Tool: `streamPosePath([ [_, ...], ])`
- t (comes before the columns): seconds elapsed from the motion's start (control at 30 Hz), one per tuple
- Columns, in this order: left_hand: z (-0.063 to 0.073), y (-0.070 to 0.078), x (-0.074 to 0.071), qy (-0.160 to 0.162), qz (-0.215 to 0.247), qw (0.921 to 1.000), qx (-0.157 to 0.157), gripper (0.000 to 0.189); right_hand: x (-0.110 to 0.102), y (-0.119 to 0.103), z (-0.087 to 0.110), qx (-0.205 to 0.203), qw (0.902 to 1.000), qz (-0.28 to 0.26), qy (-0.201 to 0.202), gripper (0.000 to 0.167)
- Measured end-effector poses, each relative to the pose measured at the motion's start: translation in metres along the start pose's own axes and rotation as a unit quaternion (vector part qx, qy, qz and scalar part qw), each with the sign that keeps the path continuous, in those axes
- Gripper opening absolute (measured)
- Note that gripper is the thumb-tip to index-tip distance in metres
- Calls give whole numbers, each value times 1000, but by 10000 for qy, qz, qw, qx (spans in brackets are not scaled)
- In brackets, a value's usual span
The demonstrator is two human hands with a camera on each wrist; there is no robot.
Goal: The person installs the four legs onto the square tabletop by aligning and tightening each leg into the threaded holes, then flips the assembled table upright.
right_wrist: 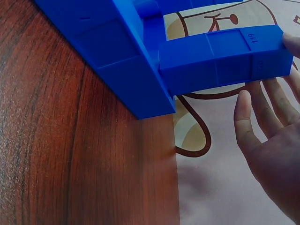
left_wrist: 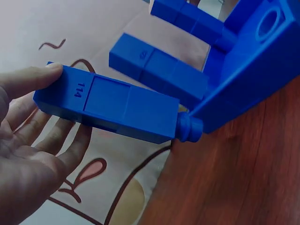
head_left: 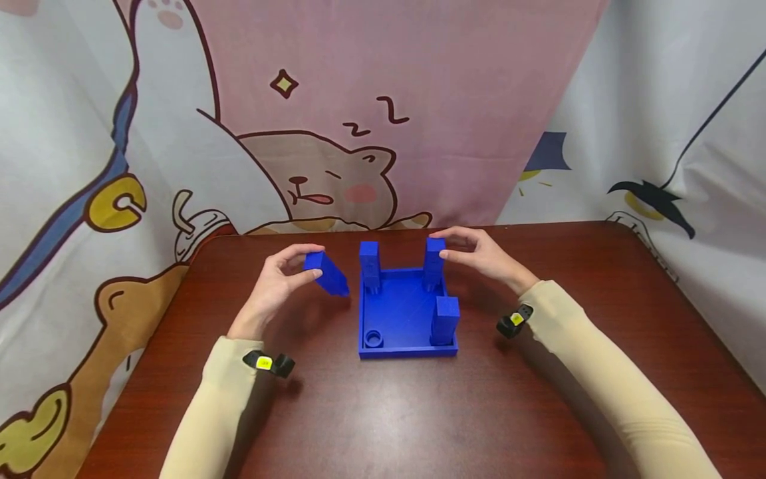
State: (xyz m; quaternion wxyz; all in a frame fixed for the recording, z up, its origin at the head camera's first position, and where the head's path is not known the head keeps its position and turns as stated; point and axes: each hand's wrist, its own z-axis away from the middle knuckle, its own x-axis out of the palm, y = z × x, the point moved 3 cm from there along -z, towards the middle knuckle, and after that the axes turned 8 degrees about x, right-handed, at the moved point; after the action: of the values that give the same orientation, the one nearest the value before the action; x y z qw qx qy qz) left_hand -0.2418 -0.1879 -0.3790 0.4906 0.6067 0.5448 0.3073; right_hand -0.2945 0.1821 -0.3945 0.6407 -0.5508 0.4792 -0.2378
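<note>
Between thumb and fingers my left hand (head_left: 266,289) holds a blue square post (head_left: 327,274), tilted, left of a blue square tray (head_left: 407,351). In the left wrist view this post (left_wrist: 131,105) bears the number 114 and ends in a narrower round peg (left_wrist: 190,129) pointing at the tray. My right hand (head_left: 487,256) pinches the top of the upright far-right post (head_left: 434,263), which stands in its tray corner. Seen from the right wrist, that post (right_wrist: 225,54) has 119 on one face. A round socket (head_left: 374,339) shows in the tray's near-left corner.
Two more blue posts stand in the tray, a far-left post (head_left: 370,263) and a near-right post (head_left: 445,319). The tray sits on a dark wooden table (head_left: 389,412). Behind the table hangs a printed cartoon cloth (head_left: 443,133). Each wrist wears a small black camera band (head_left: 514,321).
</note>
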Motion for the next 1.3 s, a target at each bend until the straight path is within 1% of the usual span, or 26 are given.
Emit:
streamPosePath([
  [0.13, 1, 7, 7, -241, -91, 9996, 119, 39, 0, 0, 0, 3, 10000, 28, -1, 37],
  [0.3, 2, 15, 18, -609, -75, 9978, 234, 37, -1, 2, 0, -34, 10000, -67, -15, 37],
  [0.47, 3, 23, 31, -952, -87, 9950, 274, 36, -2, 1, 0, -150, 9998, -127, -36, 37],
  [0.7, 5, 31, 47, -1280, 150, 9913, 248, 35, -1, 0, -1, -199, 9996, -172, -57, 37],
  [0.83, 7, 35, 56, -1504, 63, 9879, 359, 35, -1, 1, -1, -207, 9996, -178, -49, 37],
  [1.03, 11, 37, 65, -1788, -100, 9823, 545, 35, -1, 2, 0, -184, 9997, -156, -16, 37],
  [1.13, 12, 36, 67, -1886, -192, 9805, 511, 35, 0, 2, 0, -146, 9998, -123, -22, 37],
  [1.3, 15, 33, 70, -2042, -146, 9780, 394, 35, 0, -1, 0, -86, 9999, -105, -26, 38],
])
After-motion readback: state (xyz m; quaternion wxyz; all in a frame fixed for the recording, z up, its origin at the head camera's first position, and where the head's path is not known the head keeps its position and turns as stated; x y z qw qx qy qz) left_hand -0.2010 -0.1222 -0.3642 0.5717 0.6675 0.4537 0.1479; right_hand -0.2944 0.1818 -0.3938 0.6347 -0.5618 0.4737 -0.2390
